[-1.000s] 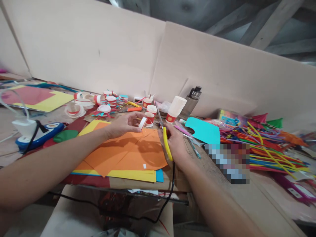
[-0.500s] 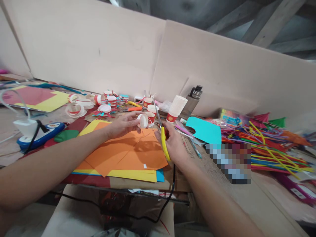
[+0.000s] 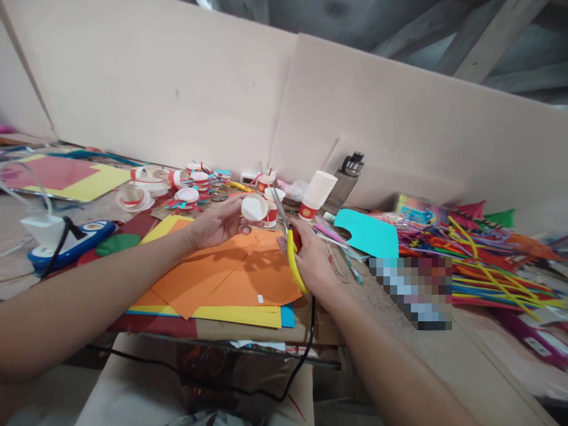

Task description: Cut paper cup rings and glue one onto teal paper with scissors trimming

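My left hand (image 3: 217, 223) grips a cut-down paper cup (image 3: 254, 208) between thumb and fingers, its round white end facing me. My right hand (image 3: 314, 254) is closed around a pair of scissors (image 3: 293, 260) with yellow handles, the blades pointing up and away. The blades lie just right of the cut cup and appear apart from it. Beneath both hands are orange paper sheets (image 3: 222, 266) on top of yellow ones (image 3: 248, 315). Behind the scissor blades stands a red and white paper cup (image 3: 271, 216), partly hidden.
A stack of paper cups (image 3: 318, 192) stands beside a grey bottle (image 3: 346, 180). Cut cup pieces (image 3: 189, 196) lie at the back left, near a blue power strip (image 3: 73, 242). Turquoise paper (image 3: 373, 234) and colourful pipe cleaners (image 3: 479, 266) spread to the right.
The left hand has turned the cut cup so its round white end faces me more, and raised it slightly. My right hand and the scissors have barely moved.
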### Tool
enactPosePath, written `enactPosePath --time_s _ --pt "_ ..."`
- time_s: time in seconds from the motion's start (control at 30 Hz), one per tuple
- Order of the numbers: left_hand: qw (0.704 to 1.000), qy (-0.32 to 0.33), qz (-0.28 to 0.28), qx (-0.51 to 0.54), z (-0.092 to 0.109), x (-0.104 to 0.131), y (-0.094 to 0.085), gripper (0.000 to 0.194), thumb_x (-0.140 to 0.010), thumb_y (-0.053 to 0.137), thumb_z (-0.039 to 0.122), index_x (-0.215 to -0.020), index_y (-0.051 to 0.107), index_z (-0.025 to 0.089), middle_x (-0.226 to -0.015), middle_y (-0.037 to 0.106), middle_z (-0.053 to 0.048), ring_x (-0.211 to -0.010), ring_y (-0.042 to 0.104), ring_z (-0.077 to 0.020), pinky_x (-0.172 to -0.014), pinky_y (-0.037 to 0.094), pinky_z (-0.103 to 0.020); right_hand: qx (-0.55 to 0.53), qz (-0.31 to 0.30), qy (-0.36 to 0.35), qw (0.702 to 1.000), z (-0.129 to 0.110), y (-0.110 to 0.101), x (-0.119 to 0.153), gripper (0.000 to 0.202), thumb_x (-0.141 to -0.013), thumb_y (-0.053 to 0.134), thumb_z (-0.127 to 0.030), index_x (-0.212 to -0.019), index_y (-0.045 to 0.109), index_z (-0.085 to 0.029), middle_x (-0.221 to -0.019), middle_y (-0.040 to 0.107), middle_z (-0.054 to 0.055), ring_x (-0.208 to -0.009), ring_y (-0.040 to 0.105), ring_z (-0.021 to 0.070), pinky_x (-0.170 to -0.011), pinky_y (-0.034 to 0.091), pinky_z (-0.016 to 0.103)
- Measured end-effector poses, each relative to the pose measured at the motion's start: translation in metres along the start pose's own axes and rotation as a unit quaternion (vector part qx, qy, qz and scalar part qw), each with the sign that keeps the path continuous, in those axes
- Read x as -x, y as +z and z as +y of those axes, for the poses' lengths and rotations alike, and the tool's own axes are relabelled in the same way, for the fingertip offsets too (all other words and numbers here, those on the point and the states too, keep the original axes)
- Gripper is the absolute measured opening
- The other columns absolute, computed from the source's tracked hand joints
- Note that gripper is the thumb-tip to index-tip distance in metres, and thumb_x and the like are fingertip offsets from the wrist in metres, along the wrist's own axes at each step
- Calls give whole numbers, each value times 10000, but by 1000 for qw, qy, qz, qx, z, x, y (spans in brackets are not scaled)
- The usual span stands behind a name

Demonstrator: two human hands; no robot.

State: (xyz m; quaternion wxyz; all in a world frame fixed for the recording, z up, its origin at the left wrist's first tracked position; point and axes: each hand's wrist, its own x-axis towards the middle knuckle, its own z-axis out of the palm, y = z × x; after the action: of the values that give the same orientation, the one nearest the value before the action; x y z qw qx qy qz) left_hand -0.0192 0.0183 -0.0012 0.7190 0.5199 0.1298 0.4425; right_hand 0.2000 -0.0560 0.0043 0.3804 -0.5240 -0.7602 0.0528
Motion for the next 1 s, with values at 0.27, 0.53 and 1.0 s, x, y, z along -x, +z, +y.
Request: enactPosePath --time_s 0.27,0.53,1.0 --pt "997 -29 25 61 3 0 3 370 -884 608 382 -1217 606 221 -1061 695 -64 -804 688 -154 -554 494 -189 -22 -16 23 999 2 4 0 359 -891 543 -408 -1149 589 -164 -1060 657 116 -939 602 234 -828 470 368" --pt "992 -61 79 73 6 1 7 242 -936 555 305 -1031 660 109 -989 730 -124 -680 660 -96 -490 477 -124 -56 -1 40 998 6 3 -1 320 -883 546 -379 -1128 592 -178 -994 682 80 -867 621 217 -772 469 342" --pt "988 -114 60 83 1 -4 1 520 -951 421 526 -971 677 74 -944 736 -180 -773 705 -165 -655 557 -221 -15 -17 11 1000 6 6 -1 308 -892 538 -374 -1125 587 -179 -1060 669 103 -940 600 233 -820 461 368"
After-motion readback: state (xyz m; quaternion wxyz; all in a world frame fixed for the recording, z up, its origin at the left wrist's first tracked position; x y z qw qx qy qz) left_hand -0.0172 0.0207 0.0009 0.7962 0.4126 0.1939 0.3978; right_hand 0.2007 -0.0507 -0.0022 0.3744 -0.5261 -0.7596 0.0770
